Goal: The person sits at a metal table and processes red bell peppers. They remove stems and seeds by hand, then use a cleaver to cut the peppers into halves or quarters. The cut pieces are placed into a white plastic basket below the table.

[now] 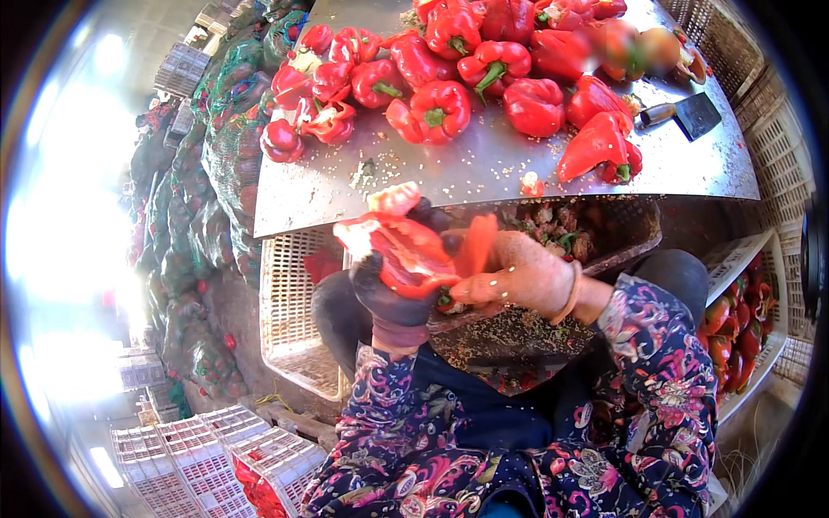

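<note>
My left hand (392,294), in a dark glove, holds a red bell pepper (414,249) that is split open so its pale inner ribs show. The bare right hand (531,278), with a band at the wrist, grips the pepper's right side by a blurred upright flap of red flesh (478,243). Some right fingertips are hidden behind this flap. A bit of green stem (444,298) shows below the fruit, between the hands. Both hands are just off the near edge of a metal table (453,175), above a crate of pepper cores (563,226).
Many red peppers (434,113) and scattered seeds lie on the table. A wide-bladed tool (696,116) rests at its right. An upright white plastic crate (298,324) stands left, and a pepper-filled crate (738,324) right. Full green mesh sacks (227,149) line the left side.
</note>
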{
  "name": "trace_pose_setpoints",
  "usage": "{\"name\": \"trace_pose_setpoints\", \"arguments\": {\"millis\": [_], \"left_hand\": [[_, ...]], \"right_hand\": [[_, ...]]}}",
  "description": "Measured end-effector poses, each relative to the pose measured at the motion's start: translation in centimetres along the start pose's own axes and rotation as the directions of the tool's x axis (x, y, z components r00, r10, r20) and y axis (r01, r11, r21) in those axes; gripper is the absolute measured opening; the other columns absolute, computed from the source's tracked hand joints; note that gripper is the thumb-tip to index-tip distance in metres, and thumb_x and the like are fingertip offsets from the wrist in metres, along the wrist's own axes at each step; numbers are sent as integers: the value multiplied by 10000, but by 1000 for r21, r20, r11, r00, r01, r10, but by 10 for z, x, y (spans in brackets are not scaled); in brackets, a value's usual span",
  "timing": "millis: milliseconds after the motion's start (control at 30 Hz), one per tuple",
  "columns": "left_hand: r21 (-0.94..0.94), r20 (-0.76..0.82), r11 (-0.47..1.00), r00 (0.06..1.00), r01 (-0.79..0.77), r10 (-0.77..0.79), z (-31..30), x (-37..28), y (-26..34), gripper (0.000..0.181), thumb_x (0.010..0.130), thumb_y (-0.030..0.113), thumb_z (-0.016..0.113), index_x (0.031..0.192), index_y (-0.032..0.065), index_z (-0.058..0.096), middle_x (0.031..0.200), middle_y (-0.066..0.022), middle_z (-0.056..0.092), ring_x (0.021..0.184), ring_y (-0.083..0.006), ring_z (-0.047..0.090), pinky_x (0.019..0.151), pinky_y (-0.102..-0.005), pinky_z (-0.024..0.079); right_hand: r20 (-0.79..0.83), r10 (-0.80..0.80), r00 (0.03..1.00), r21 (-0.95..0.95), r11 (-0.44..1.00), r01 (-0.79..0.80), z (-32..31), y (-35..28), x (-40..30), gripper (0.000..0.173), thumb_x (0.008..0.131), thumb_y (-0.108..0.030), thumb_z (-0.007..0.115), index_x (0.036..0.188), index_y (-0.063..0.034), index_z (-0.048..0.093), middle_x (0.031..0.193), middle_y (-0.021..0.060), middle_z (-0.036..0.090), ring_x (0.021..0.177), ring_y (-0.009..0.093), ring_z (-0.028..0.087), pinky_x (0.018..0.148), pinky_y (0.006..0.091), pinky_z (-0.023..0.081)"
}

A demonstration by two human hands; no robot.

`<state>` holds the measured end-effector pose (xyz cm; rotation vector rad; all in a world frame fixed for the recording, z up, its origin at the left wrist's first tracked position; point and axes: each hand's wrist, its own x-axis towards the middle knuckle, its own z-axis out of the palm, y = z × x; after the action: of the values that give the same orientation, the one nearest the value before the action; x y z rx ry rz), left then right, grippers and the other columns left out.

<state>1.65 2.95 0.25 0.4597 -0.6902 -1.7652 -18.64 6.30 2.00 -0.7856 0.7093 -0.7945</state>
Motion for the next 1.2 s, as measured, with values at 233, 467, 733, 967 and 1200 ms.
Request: {"name": "trace_pose_setpoints", "arguments": {"millis": [233, 467, 733, 967, 1200], "left_hand": [[720, -60, 686, 976, -102, 208, 6, -6, 0, 548, 835, 51, 644, 1349, -36, 472, 1162, -112, 634, 995, -180, 632, 855, -299, 509], [772, 334, -611, 706, 174, 624, -42, 1, 143, 479, 871, 175, 653, 1304, 0, 545, 1162, -174, 643, 1051, -319, 629, 900, -414, 485], [977, 144, -183, 973, -110, 183, -15, 31, 87, 601, 856, 42, 674, 1420, 31, 467, 1339, -133, 573, 1172, -204, 572, 985, -348, 474], [933, 197, 316, 980, -173, -42, 20, 51, -10, 839, 778, 66, 777, 1487, 17, 333, 1361, -124, 535, 1218, -213, 542, 994, -348, 472], [926, 292, 287, 947, -245, -135, 19, 41, -42, 961, 736, 85, 785, 1519, 12, 232, 1384, -196, 505, 1271, -271, 528, 1024, -373, 449]], "right_hand": [[99, -747, 657, -832, 300, 466, -10, 14, 4, 404, 817, -122, 678, 1215, -143, 607, 1107, 99, 672, 835, 328, 674, 675, 382, 556], [126, -776, 618, -953, -268, -142, -36, -27, -16, 427, 791, -162, 663, 1213, -152, 597, 1154, 34, 647, 844, 229, 682, 645, 367, 557], [-166, -767, 620, -779, -284, -559, -129, -61, -17, 453, 640, -34, 685, 1085, -112, 653, 1171, 66, 604, 1081, 286, 603, 790, 397, 541], [159, -871, 465, -929, -292, -228, -99, -67, 1, 348, 669, -70, 665, 1012, -131, 677, 1030, 34, 663, 948, 264, 656, 735, 384, 538], [235, -772, 591, -972, -178, 154, -58, -32, 26, 340, 693, -215, 686, 1021, -141, 634, 1014, 31, 639, 907, 251, 653, 688, 380, 534]]}}
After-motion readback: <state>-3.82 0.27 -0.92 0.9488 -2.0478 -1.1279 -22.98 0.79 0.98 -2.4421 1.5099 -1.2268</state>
